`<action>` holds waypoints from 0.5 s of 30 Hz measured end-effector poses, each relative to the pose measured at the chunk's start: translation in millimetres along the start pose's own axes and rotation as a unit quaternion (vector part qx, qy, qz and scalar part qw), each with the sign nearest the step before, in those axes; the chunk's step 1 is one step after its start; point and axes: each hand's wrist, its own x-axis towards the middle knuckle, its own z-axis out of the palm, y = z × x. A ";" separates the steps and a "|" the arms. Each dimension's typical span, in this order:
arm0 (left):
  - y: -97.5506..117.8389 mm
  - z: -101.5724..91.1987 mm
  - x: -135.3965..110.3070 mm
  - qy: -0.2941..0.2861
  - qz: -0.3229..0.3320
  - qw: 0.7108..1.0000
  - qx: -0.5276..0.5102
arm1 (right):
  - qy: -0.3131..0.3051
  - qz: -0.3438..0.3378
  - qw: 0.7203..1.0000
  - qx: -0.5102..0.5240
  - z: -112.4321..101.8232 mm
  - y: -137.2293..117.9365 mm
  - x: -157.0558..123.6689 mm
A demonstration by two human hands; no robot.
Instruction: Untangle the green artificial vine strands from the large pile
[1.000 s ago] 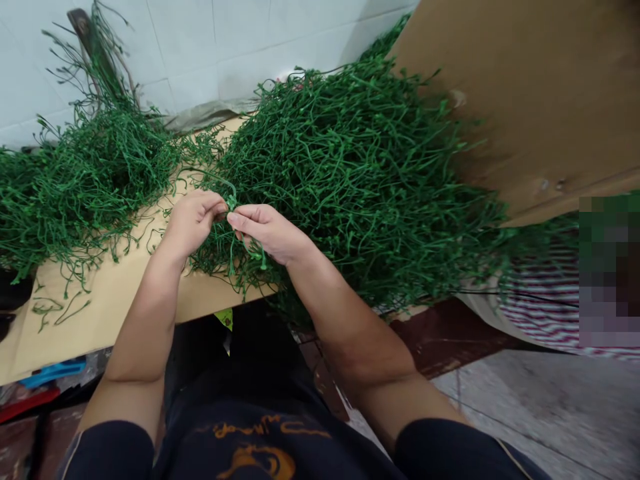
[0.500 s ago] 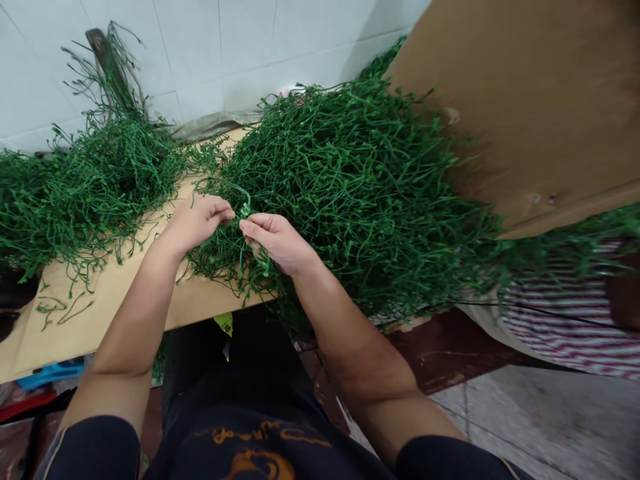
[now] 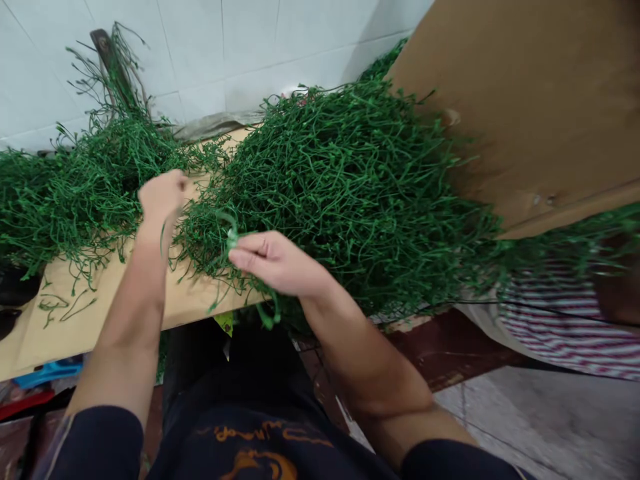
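Observation:
My right hand (image 3: 280, 263) pinches a light green artificial stem (image 3: 232, 235) between thumb and fingertips. Its loose ends, blurred by motion, hang below the hand near the cardboard's front edge. Off to the left, my left hand (image 3: 163, 195) is closed over the cardboard sheet (image 3: 195, 300), beside the left heap of green plastic stems (image 3: 115, 167). A thin green strand shows against the left wrist; whatever the fingers hold is hidden and smeared. Directly beyond my right hand lies the larger heap of green stems (image 3: 345, 180).
A tall cardboard panel (image 3: 525, 100) stands at the right against the big heap. White wall tiles (image 3: 300, 40) close off the back. A dark upright bar (image 3: 113, 67) rises behind the left heap. Striped cloth (image 3: 555, 320) lies at right, and a blue object (image 3: 50, 373) sits below left.
My left hand has moved away leftward from my right hand, toward the left heap. My right hand has shifted slightly left and nearer to me, still holding the stem.

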 end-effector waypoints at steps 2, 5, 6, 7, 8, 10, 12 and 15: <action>-13.3 -7.3 5.3 0.026 -0.059 0.998 0.022 | 0.017 0.002 1.000 0.008 -4.2 2.2 -4.2; -9.5 -12.2 1.9 -0.006 -0.041 0.999 0.004 | 0.125 0.010 0.991 0.035 -13.6 12.0 1.4; -3.0 -11.1 -1.2 -0.022 -0.021 0.999 -0.013 | 0.141 0.008 0.989 0.034 -15.7 14.6 5.3; 4.7 -9.1 -4.9 -0.034 0.001 0.999 -0.037 | 0.148 0.002 0.989 0.026 -16.7 16.1 9.2; 12.8 -6.4 -8.9 -0.042 0.020 0.997 -0.066 | 0.149 -0.007 0.989 0.014 -16.7 16.4 12.8; 28.0 -1.1 -17.8 -0.063 0.044 0.987 -0.143 | 0.149 -0.019 0.989 -0.007 -15.1 14.7 18.0; 40.9 2.2 -27.6 -0.101 0.049 0.969 -0.219 | 0.152 -0.017 0.988 -0.022 -13.5 12.8 20.9; 55.2 3.2 -41.9 -0.182 0.057 0.939 -0.286 | 0.150 -0.015 0.988 -0.028 -14.3 13.8 24.0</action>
